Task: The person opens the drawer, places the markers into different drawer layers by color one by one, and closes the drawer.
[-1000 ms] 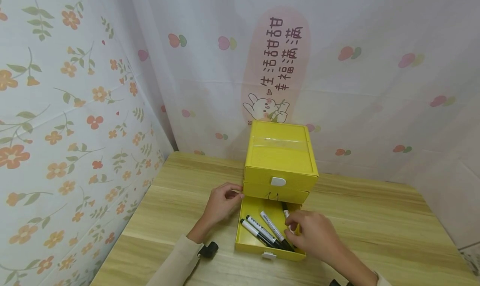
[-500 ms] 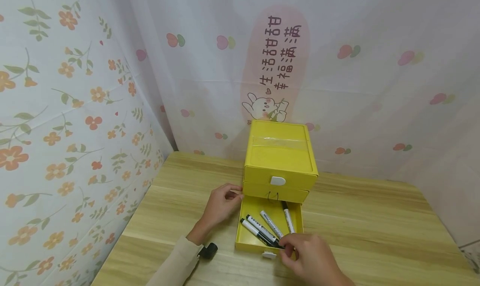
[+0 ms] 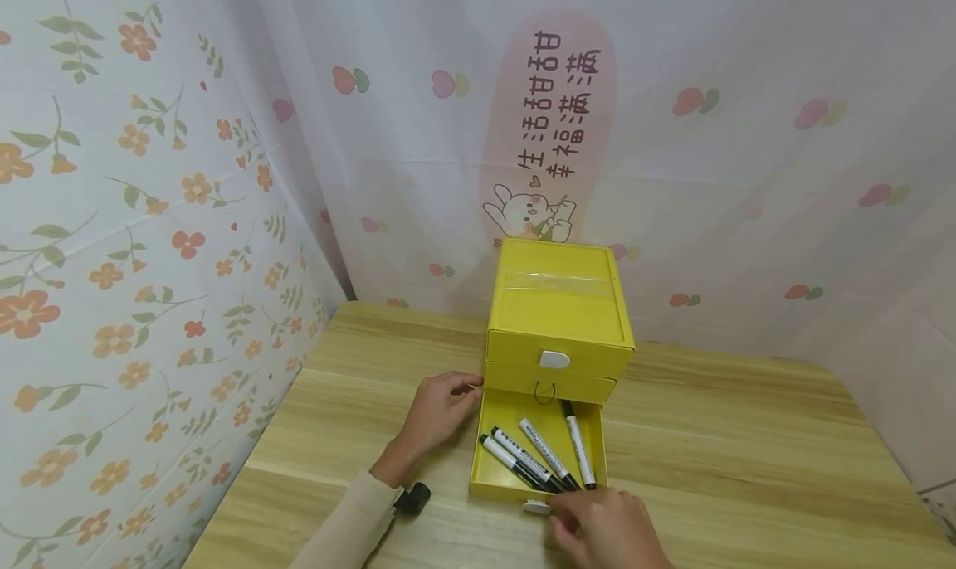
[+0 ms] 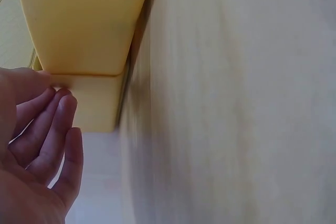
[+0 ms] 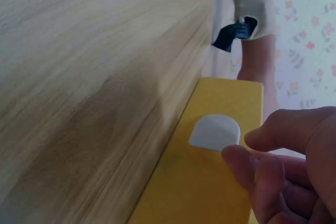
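A small yellow drawer cabinet point(image 3: 562, 312) stands on the table, its lowest drawer point(image 3: 495, 492) pulled out. Several white markers with black caps lie inside, among them one marker point(image 3: 579, 453) along the right wall. My right hand point(image 3: 608, 529) is at the drawer's front edge, beside the white pull tab point(image 3: 536, 508). In the right wrist view, loosely bent thumb and forefinger tips come close to the tab point(image 5: 215, 131); contact is unclear. My left hand point(image 3: 435, 413) rests its fingertips against the cabinet's left side, where the left wrist view shows the fingers point(image 4: 63, 108) relaxed.
Above the drawer is a shut upper drawer with its own white tab point(image 3: 554, 360), and a thin dark loop point(image 3: 545, 392) hangs below. A patterned curtain point(image 3: 418, 138) stands behind the wooden table point(image 3: 732, 461). A floral sheet point(image 3: 149, 262) borders the left.
My right hand has let go of the marker at the drawer's right side and moved down and left to the drawer front by the tab. The left hand stays in place.
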A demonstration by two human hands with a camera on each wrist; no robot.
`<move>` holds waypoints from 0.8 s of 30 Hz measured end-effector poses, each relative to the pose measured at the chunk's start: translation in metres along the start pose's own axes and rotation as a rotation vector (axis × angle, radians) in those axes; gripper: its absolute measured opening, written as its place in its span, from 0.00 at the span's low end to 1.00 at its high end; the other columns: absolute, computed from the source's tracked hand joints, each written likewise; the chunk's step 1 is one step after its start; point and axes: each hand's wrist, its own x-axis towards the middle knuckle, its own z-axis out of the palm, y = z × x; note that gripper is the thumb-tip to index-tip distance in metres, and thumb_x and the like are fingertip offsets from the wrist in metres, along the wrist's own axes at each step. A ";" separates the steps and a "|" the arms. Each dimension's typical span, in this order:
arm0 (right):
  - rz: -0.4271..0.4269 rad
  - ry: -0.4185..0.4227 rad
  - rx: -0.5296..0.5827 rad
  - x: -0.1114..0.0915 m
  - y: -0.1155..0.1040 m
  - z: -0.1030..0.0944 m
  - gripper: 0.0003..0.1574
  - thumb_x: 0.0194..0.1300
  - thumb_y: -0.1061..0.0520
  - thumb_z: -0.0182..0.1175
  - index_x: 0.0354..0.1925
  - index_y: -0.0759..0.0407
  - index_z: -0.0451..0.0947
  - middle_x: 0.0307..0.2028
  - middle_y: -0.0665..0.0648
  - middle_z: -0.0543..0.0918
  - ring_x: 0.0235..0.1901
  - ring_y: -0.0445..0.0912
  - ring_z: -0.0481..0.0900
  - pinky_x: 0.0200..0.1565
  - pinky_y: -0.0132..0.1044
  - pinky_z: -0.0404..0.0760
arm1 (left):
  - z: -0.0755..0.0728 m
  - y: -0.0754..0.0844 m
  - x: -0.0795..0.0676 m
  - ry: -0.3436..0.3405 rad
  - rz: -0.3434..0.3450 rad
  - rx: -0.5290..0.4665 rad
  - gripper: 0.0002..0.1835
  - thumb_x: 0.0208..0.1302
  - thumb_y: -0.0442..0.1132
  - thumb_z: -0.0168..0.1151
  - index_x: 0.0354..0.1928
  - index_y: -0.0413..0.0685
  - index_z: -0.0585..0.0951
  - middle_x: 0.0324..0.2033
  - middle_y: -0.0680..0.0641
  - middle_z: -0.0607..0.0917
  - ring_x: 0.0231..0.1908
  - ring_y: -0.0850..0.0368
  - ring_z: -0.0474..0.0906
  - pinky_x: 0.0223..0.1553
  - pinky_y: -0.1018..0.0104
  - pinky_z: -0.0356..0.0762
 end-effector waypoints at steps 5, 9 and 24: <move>0.000 0.002 -0.084 -0.001 -0.001 0.002 0.05 0.59 0.59 0.80 0.35 0.51 0.93 0.27 0.43 0.89 0.21 0.26 0.70 0.22 0.27 0.72 | 0.000 0.000 0.002 0.013 0.049 0.068 0.09 0.73 0.32 0.72 0.51 0.39 0.93 0.45 0.44 0.94 0.41 0.53 0.92 0.47 0.55 0.91; -0.028 0.037 -0.155 0.000 0.000 0.004 0.06 0.57 0.58 0.81 0.33 0.49 0.93 0.27 0.41 0.89 0.21 0.28 0.73 0.20 0.28 0.71 | 0.000 0.001 0.003 0.015 0.038 0.084 0.08 0.73 0.33 0.73 0.50 0.40 0.93 0.44 0.46 0.94 0.41 0.55 0.91 0.47 0.56 0.91; -0.150 0.221 -0.251 0.007 0.008 0.016 0.14 0.47 0.59 0.86 0.28 0.45 0.89 0.24 0.39 0.86 0.19 0.32 0.78 0.15 0.27 0.69 | 0.001 0.001 0.003 0.035 0.067 0.108 0.06 0.72 0.33 0.74 0.47 0.41 0.94 0.42 0.47 0.95 0.40 0.56 0.92 0.45 0.56 0.91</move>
